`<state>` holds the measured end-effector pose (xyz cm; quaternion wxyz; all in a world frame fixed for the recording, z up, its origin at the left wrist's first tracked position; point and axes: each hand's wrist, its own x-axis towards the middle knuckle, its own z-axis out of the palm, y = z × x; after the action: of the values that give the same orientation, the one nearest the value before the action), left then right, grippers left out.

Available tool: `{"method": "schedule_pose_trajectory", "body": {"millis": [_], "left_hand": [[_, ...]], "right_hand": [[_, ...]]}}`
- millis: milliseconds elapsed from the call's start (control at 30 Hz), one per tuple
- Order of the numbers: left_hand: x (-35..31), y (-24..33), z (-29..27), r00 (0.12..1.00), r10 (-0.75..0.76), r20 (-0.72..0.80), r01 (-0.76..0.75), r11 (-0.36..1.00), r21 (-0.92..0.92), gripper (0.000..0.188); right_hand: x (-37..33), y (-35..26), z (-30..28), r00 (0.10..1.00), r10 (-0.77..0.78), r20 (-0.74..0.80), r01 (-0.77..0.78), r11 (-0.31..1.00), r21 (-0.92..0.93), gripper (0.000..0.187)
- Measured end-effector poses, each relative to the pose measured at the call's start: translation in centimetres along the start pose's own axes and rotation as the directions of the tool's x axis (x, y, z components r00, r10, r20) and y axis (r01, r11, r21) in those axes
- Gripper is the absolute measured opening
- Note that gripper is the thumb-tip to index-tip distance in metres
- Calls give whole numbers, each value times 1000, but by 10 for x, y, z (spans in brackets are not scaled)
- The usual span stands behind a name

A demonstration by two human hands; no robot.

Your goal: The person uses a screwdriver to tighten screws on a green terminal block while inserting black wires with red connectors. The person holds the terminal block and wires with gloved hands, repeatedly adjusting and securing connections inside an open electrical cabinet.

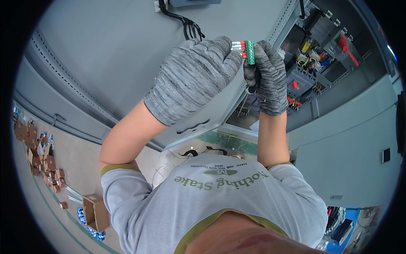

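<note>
Both my hands wear grey striped knit gloves and are raised in front of a grey cabinet door. My left hand (196,76) has its fingers closed on several wires (237,45) with white marker sleeves and red ends. Those red ends meet the side of a green terminal block (250,53). My right hand (271,78) pinches the block's right side between its fingers. Something dark shows under the curled right fingers; what it is cannot be made out. The left fingertips are partly hidden behind the back of the glove.
A black cable bundle (182,17) runs down the door panel (105,46) behind my left hand. To the right, the cabinet interior holds circuit breakers (298,80) with red handles and loose wiring. Cardboard boxes (96,211) lie on the floor at left.
</note>
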<state>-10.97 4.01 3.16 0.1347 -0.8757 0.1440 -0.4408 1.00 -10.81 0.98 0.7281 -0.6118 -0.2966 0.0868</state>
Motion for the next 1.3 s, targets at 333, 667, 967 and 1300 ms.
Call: {"method": "schedule_pose_trajectory", "body": {"millis": [333,667,967,1300], "left_hand": [[3,7,-7,997,1,80,-7,998,69,28],[1,13,-9,998,22,57,-28,994,110,32],[3,6,-7,987,146,60,-153,977,146,33],[-13,22,14,947,-306,-95,300,951,-76,33]], "right_hand": [[-5,-2,1,999,24,26,-24,1000,-10,25],[-7,-5,0,998,20,60,-19,1000,-22,25],[-5,-1,0,993,28,116,-36,997,69,25],[-2,3,2,996,-10,83,0,994,111,24]]}}
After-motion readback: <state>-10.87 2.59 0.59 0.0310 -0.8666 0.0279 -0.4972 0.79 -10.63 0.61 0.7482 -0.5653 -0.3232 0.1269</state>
